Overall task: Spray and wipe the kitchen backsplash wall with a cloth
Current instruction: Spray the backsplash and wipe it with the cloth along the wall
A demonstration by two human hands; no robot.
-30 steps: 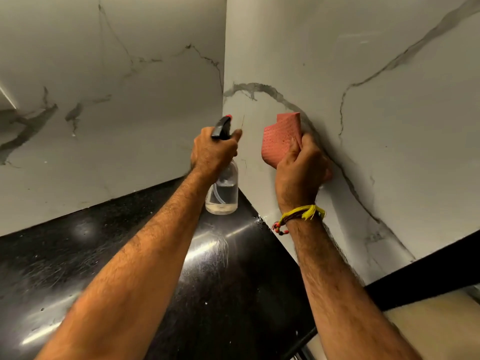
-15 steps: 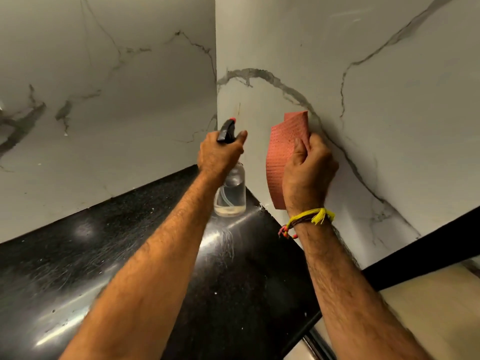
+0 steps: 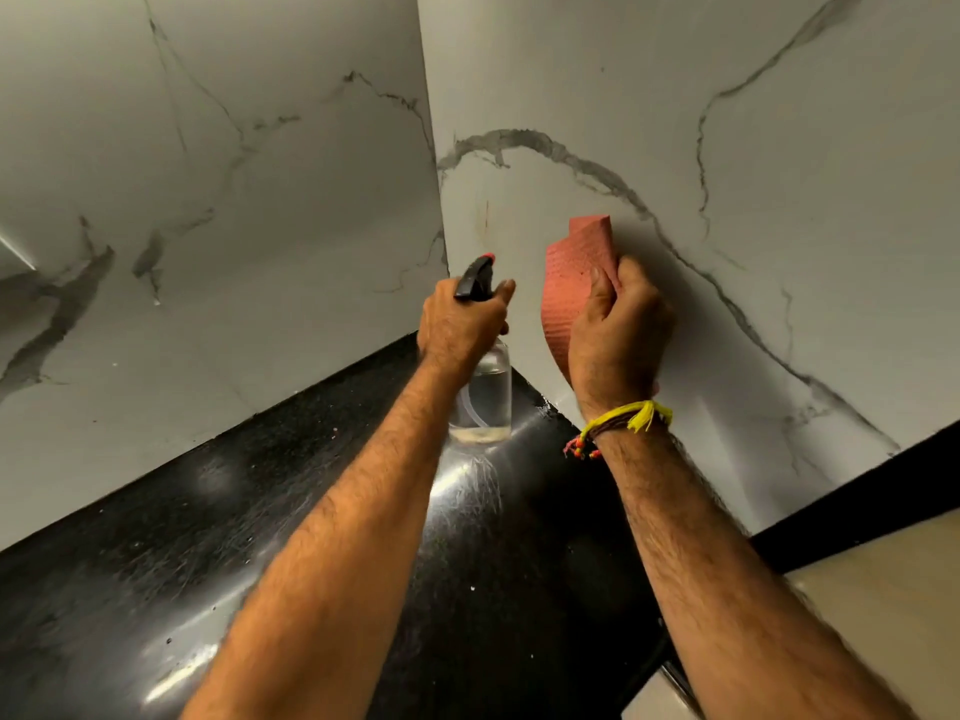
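Both hands have drifted right. Left hand grips the spray bottle; right hand clutches the cloth against the backsplash wall. Overspray could streak the black surface.

Both forearms are bare and hairy, with no sleeves in view. The right wrist wears a yellow thread band with a frayed tassel, a dark brown cord beside it, and small red-orange beads hanging at the inner side. The left wrist wears nothing.
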